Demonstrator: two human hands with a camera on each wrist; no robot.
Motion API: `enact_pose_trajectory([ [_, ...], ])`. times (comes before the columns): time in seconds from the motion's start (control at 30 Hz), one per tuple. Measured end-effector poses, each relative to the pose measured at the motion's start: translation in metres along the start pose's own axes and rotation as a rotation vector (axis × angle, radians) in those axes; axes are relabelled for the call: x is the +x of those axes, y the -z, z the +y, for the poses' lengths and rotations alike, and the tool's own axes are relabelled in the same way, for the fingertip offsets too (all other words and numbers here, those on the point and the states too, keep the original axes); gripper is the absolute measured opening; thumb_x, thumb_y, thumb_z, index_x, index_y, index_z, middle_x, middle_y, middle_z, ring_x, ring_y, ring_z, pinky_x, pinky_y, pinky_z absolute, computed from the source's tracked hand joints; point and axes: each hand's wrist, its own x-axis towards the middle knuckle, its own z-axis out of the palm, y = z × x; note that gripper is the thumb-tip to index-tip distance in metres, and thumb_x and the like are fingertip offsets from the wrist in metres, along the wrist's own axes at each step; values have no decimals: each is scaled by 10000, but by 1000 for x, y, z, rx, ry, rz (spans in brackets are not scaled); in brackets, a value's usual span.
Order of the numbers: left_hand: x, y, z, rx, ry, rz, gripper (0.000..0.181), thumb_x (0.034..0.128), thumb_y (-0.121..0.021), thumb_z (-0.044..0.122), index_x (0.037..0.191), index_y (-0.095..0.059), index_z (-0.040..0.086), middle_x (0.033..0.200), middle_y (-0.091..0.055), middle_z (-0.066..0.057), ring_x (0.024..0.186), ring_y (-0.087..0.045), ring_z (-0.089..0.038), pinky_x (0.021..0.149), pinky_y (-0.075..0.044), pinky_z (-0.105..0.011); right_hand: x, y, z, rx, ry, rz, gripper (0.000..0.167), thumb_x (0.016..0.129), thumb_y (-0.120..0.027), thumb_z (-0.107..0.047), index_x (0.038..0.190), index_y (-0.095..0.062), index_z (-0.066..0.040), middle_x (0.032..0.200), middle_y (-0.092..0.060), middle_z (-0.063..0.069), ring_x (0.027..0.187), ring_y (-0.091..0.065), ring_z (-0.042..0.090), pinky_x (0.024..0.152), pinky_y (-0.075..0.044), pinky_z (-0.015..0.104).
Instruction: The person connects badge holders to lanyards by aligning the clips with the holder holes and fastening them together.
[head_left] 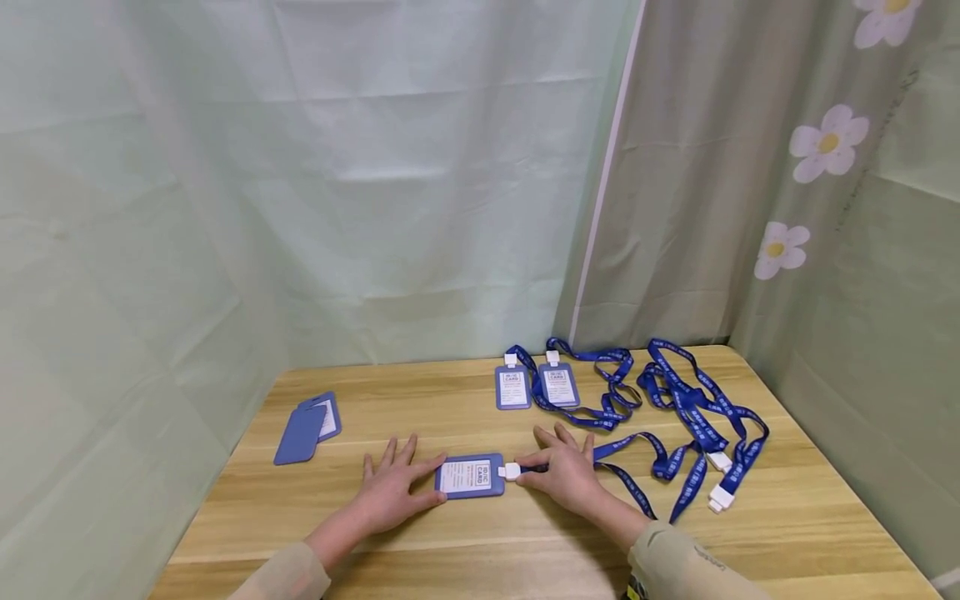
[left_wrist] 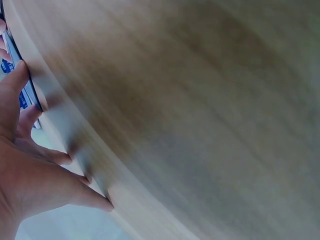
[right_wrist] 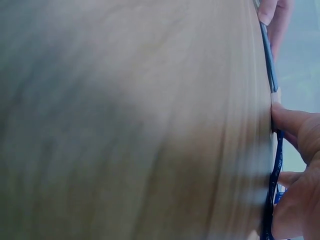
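A blue ID card holder [head_left: 468, 477] lies flat on the wooden table, its printed card facing up. At its left end, my left hand [head_left: 390, 493] grips the corners between thumb and forefinger, the other fingers spread on the tabletop. My right hand [head_left: 572, 475] pinches the white plastic clip [head_left: 512, 472] at the holder's right end between thumb and forefinger. From that clip a dark blue printed lanyard [head_left: 663, 463] runs under the right hand and loops out to the right. In the right wrist view, the thumb presses beside the clip, with the lanyard [right_wrist: 276, 170] trailing below.
Two card holders [head_left: 513, 388] with lanyards attached lie at the back. More lanyards [head_left: 697, 400] with white clips [head_left: 721, 498] are heaped at the right. Two overlapping blue card holders [head_left: 302, 433] lie at the left. Curtains [head_left: 420, 183] hang behind the table [head_left: 420, 558].
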Motion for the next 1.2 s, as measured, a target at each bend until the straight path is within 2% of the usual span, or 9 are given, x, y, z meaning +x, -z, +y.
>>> enact_pose_trajectory([
  [1.2, -1, 0, 0, -9, -28, 22, 662, 892, -704, 599, 1475, -573, 313, 1627, -251, -283, 1475, -118, -589, 1072, 3, -833, -1, 1, 1, 0, 11, 7, 269, 771, -890, -387, 1016, -837, -290, 1497, -539, 142, 1467, -305, 479, 1084, 73, 806],
])
